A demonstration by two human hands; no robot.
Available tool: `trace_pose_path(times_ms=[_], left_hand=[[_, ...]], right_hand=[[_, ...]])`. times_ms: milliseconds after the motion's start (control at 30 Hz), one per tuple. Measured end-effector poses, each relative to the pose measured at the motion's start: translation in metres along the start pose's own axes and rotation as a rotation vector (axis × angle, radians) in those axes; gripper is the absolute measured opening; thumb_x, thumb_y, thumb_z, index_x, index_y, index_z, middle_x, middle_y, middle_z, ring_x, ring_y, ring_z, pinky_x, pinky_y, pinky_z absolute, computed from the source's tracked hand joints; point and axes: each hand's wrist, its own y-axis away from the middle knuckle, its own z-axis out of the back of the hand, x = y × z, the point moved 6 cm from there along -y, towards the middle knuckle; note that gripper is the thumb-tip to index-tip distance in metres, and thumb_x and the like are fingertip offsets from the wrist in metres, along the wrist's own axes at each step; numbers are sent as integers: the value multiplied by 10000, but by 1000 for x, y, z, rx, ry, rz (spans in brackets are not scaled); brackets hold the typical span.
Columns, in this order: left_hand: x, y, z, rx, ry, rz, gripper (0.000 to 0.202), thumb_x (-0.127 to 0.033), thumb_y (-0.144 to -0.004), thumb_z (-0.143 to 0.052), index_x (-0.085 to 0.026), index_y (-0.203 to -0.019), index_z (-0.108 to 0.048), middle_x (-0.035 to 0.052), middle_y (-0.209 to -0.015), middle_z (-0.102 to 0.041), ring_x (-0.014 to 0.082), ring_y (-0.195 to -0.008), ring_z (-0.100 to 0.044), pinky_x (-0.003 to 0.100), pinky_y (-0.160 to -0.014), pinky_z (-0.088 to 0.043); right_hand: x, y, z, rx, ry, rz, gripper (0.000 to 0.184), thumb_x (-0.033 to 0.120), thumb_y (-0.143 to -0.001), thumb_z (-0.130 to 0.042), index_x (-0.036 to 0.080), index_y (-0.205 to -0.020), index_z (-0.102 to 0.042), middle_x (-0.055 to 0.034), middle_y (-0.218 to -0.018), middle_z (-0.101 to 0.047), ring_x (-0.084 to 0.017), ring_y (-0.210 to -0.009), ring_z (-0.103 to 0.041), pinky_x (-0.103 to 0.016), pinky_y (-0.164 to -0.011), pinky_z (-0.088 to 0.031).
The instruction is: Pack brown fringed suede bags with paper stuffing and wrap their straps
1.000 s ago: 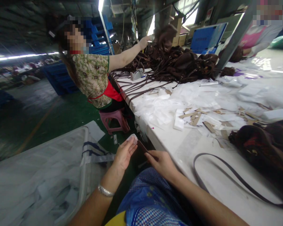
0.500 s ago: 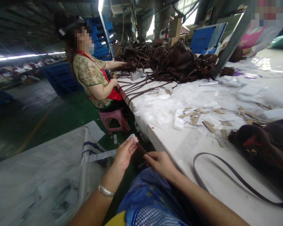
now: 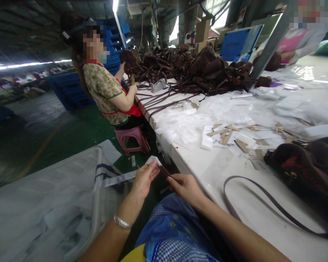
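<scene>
My left hand (image 3: 143, 179) pinches a small white wrapper (image 3: 153, 160) at the tip of a dark brown strap (image 3: 164, 171). My right hand (image 3: 185, 186) grips the same strap end just to the right. Both hands hover over my lap, off the left edge of the white table (image 3: 229, 211). The strap runs on as a long loop (image 3: 262, 198) lying on the table, toward a dark brown bag (image 3: 306, 171) at the right.
A big clear plastic sack (image 3: 43, 203) stands at my left. White wrappers (image 3: 191, 127) and cardboard strips (image 3: 224, 136) litter the table's middle. A heap of brown bags (image 3: 196, 69) lies at the far end, where a seated person (image 3: 106, 91) on a pink stool (image 3: 132, 138) handles one.
My hands have barely moved; the white wrapper has shifted slightly at the strap tip. The seated person drew the outstretched arm back and now holds a brown bag up close.
</scene>
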Motion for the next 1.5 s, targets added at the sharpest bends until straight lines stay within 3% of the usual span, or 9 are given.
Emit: trace_pose_path(times_ms=[233, 433, 533, 667, 867, 1033, 1167, 1367, 1500], left_hand=[[-4, -4, 6, -33, -82, -36, 388, -419, -595, -887, -145, -781, -685, 16, -767, -719, 95, -692, -663, 204, -696, -520], [1, 4, 4, -52, -171, -73, 399, -444, -584, -883, -136, -743, -686, 17, -740, -714, 114, -704, -662, 231, -721, -514], [13, 17, -6, -3, -214, -79, 397, -425, -566, -897, -123, -731, -700, 33, -750, -724, 124, -709, -659, 240, -737, -518], [24, 32, -16, 90, -245, -56, 389, -450, -627, -863, -131, -800, -724, 56, -838, -739, 156, -798, -677, 263, -762, -540], [25, 29, -19, 188, -196, 79, 453, -466, -687, -828, -180, -1022, -722, 79, -1021, -733, 171, -874, -684, 264, -715, -572], [25, 17, -11, 124, -121, 85, 410, -360, -560, -917, -139, -847, -725, 42, -802, -737, 135, -711, -679, 230, -679, -562], [18, 8, 3, 8, -103, 30, 398, -344, -570, -909, -148, -863, -726, 20, -808, -743, 105, -699, -673, 182, -650, -531], [0, -5, 20, -124, -70, -34, 372, -316, -579, -902, -146, -851, -713, 11, -776, -737, 94, -654, -664, 185, -624, -513], [-7, -9, 24, -152, -47, -46, 361, -303, -585, -900, -151, -847, -704, 7, -765, -735, 93, -650, -666, 191, -636, -515]], right_hand=[[7, 2, 4, -60, 29, 60, 385, 419, -957, -495, 166, -723, -667, -13, -647, -658, -128, -566, -555, -226, -532, -377], [8, 1, 18, -236, -65, 50, 356, 458, -934, -532, 165, -789, -672, -13, -698, -643, -146, -652, -573, -238, -601, -418], [10, -1, 17, -210, -156, 64, 302, 458, -880, -617, 165, -908, -680, -13, -787, -663, -153, -713, -589, -244, -648, -441], [-1, -5, 14, -184, -262, 1, 331, 477, -826, -673, 148, -865, -677, -5, -737, -642, -140, -664, -564, -243, -623, -432], [-15, -8, 10, -140, -310, -59, 338, 470, -829, -656, 138, -846, -718, -19, -749, -669, -142, -673, -574, -247, -635, -427], [-14, -8, 12, -141, -260, -76, 375, 511, -831, -653, 143, -799, -714, -19, -707, -668, -135, -632, -553, -239, -595, -407], [-7, -6, 18, -183, -146, -53, 534, 610, -940, -444, 160, -862, -721, -22, -714, -669, -129, -616, -534, -235, -581, -393], [3, 2, -7, 117, -149, -57, 661, 655, -969, -311, 149, -871, -725, 13, -529, -560, -115, -506, -511, -228, -560, -395], [4, 4, -9, 129, -59, -74, 668, 652, -971, -301, 158, -802, -716, 9, -523, -567, -125, -519, -544, -231, -594, -417]])
